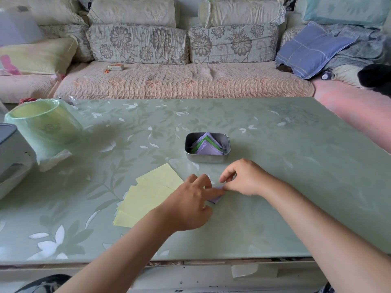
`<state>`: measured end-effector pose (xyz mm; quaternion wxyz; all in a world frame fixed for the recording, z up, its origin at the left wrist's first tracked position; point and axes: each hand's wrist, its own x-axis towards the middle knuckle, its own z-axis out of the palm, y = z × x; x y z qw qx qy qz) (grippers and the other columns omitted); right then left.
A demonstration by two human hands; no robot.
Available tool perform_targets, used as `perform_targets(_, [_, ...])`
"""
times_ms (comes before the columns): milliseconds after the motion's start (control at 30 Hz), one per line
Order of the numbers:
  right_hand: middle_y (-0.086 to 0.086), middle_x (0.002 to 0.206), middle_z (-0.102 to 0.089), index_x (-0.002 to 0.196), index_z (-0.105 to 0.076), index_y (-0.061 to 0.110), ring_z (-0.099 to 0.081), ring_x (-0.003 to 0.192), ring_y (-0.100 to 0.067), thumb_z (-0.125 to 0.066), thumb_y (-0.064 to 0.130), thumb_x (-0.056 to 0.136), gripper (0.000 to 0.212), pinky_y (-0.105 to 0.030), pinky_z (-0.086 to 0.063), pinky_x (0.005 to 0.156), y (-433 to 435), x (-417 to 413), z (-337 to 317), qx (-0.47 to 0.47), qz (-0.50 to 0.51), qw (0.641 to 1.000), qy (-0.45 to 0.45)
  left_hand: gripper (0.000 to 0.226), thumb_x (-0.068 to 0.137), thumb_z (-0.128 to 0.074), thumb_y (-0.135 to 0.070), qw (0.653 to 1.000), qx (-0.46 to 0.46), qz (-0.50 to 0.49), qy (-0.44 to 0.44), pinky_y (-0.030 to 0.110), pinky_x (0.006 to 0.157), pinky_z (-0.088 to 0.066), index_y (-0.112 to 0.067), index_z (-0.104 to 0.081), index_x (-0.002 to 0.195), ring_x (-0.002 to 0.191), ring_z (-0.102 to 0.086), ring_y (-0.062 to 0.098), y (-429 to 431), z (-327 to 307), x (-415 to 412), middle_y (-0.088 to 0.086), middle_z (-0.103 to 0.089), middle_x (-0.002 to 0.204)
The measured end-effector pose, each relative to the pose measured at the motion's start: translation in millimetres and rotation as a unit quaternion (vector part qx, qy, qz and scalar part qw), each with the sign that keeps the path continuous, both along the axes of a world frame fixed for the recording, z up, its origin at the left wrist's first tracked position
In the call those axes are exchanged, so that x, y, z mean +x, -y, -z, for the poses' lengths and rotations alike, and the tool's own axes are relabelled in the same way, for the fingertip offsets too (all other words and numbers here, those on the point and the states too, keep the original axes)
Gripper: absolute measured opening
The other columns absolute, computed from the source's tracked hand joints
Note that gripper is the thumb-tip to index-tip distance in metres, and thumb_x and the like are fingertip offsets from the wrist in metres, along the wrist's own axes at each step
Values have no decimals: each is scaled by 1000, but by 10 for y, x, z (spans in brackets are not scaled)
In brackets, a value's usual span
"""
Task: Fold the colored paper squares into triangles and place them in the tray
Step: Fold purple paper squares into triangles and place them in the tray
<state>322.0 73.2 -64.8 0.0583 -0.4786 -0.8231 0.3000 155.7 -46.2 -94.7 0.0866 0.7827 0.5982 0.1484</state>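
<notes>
1. Purple paper lies on the table, near the front edge and on the near side of the tray. Most of it is hidden under the two hands.
2. The left hand covers the purple paper from the left, with one finger stretched across it. I cannot tell whether these fingers pinch or only press.
3. The right hand has curled fingers and pinches the paper's far corner.
4. The metal tray sits just beyond the hands and holds folded purple and green triangles.
5. Loose yellow paper sheets overlap on the table, left of the hands.
6. A green lined bin stands at the table's far left.
7. A floral sofa runs behind the table.
</notes>
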Motion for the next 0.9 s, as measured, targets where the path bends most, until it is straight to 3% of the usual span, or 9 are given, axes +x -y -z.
perform_targets(267, [16, 61, -67, 73, -76, 32, -62, 54, -9, -73, 17, 81, 18, -15, -43, 48, -65, 14, 12, -8, 41, 999, -8, 61, 77, -40, -36, 999, -26, -25, -11, 26, 86, -34, -41, -53, 136, 94, -44, 25, -61, -15, 55, -2, -46, 115])
perform_targets(433, [16, 69, -67, 74, -74, 32, -63, 60, -8, -66, 17, 82, 19, -15, -43, 52, -33, 13, 47, 2, 46, 999, -14, 59, 77, -41, -37, 999, -35, -32, -3, 26, 85, -34, -41, -55, 134, 94, -44, 24, -62, -19, 52, -3, -46, 114])
perform_targets(533, [14, 71, -66, 78, -73, 30, -59, 61, -6, -80, 28, 76, 8, -19, -47, 57, -19, 38, 61, -27, 34, 999, -30, 59, 77, -41, -37, 998, -45, -32, 4, 26, 87, -35, -41, -55, 134, 96, -44, 23, -55, -39, 44, -2, -47, 116])
perform_targets(667, [12, 75, -63, 86, -72, 29, -55, 60, -7, -90, 39, 67, 27, -21, -47, 59, -3, 45, 56, -31, 29, 999, -30, 55, 77, -42, -37, 998, -51, -24, 17, 24, 88, -35, -41, -59, 129, 96, -43, 19, -21, -59, 14, -5, -47, 117])
perform_targets(900, [12, 75, -64, 84, -72, 29, -56, 60, -7, -84, 25, 73, 18, -16, -41, 53, 29, -11, 5, -30, 36, 999, -6, 55, 73, -35, -44, 997, -59, -13, 52, 27, 94, -40, -39, -66, 117, 100, -46, 17, 97, -59, -64, -11, -50, 115])
